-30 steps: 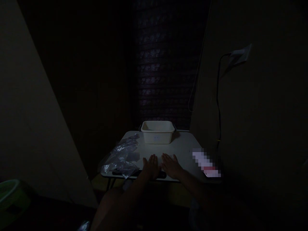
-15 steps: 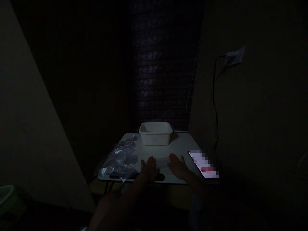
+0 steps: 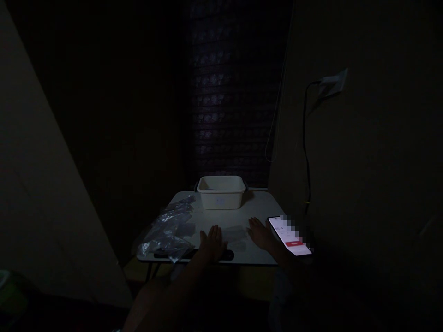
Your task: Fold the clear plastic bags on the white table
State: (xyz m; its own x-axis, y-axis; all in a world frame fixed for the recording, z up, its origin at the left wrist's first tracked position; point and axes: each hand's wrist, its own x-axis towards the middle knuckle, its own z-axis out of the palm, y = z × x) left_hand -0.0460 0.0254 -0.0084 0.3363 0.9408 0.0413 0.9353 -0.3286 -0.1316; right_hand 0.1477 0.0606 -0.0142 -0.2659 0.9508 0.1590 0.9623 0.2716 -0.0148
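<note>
My left hand (image 3: 212,243) lies spread near the front edge of the white table (image 3: 256,207), at the left side of a thin clear plastic piece (image 3: 235,234). My right hand (image 3: 260,234) is spread out to the right of that piece, beside a lit phone (image 3: 290,236). Neither hand holds anything. A heap of crinkled clear plastic bags (image 3: 169,230) covers the left part of the table. Behind my hands stands a white plastic tub (image 3: 221,198) with dark handles. Its inside is mostly hidden.
A dark bar (image 3: 226,255) runs along the table's front edge under the bags. Beyond the table hangs a dark blind (image 3: 221,115). A black cable (image 3: 305,138) drops from a socket on the right wall. A green container (image 3: 12,293) stands at the lower left.
My right hand has moved right, away from the clear plastic piece and nearer the phone. My left hand stays almost in place. The whole view has shifted slightly.
</note>
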